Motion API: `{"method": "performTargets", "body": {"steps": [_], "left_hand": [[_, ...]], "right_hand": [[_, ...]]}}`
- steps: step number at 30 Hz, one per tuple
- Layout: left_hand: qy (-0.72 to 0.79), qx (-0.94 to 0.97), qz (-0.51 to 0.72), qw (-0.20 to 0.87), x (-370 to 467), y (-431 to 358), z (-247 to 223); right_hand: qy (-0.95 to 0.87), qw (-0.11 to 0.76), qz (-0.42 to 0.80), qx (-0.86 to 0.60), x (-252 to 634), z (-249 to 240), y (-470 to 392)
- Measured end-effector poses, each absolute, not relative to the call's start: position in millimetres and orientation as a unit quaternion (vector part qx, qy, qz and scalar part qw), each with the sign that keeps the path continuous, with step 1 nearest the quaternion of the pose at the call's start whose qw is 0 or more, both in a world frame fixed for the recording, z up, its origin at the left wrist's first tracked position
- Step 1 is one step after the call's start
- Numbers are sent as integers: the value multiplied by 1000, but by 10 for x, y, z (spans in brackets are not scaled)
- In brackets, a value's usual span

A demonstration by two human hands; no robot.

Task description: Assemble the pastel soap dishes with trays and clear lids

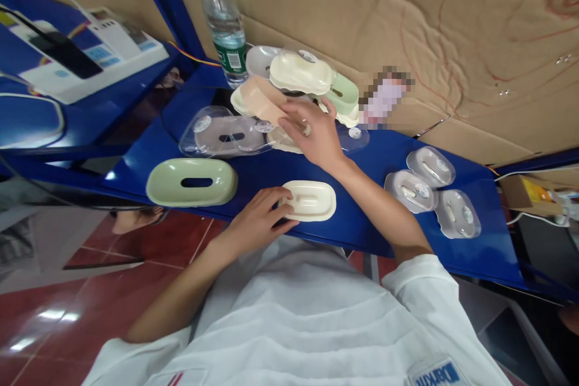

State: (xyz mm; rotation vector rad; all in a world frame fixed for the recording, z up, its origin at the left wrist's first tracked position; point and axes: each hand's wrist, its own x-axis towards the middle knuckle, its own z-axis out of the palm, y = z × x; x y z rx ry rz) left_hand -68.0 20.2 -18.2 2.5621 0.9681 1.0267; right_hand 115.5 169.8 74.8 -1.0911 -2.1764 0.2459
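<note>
1. The left hand [260, 217] is resting on the blue table [362, 217] near its front edge, fingers curled loosely and touching the left end of a cream tray [312, 200]; it is steadying the tray rather than gripping it.
2. The cream tray is lying flat, hollow side up, at 6 o'clock of the pile [298, 87] of trays.
3. The right hand [314, 132] is reaching out to 12 o'clock, fingers spread and half open, pinching the end of a peach tray [260, 99] at the pile's near edge.
4. A green tray [192, 182] is sitting at 9 o'clock of the cream tray, well apart from it.
5. Clear lids [221, 132] are lying at 12 o'clock of the green tray.
6. Three packed clear cases [432, 190] are sitting at 3 o'clock of the cream tray.
7. A water bottle [224, 21] is standing at 11 o'clock of the pile.
</note>
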Motion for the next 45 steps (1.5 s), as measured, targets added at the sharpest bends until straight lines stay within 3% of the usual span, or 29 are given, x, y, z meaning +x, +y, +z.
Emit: {"method": "performTargets", "body": {"steps": [3,5,7,12,18,25,32,35,39,45], "left_hand": [[310,882,340,105,-700,191,-184],[300,886,341,96,-709,183,-186],[302,884,347,86,-711,177,-194],[317,864,382,85,-696,172,-239],[343,862,356,114,-697,197,-245],[326,873,348,103,-680,208,-207],[342,872,322,141,-687,203,-205],[342,873,316,142,-682,205,-193],[329,876,320,146,-677,200,-131],[297,883,320,170,-695,204,-56]], "right_hand": [[-793,470,172,-347,1382,815,1359],[-782,506,181,-314,1601,815,1025],[-806,481,146,-313,1836,747,673],[-862,324,14,-389,2204,360,31],[-885,237,-1,-402,2069,134,-190],[-889,237,33,-391,1981,184,-233],[-901,152,82,-398,1897,71,-292],[-908,158,117,-369,1996,143,-225],[-897,203,103,-378,2235,311,131],[-896,113,52,-426,2309,353,865]]}}
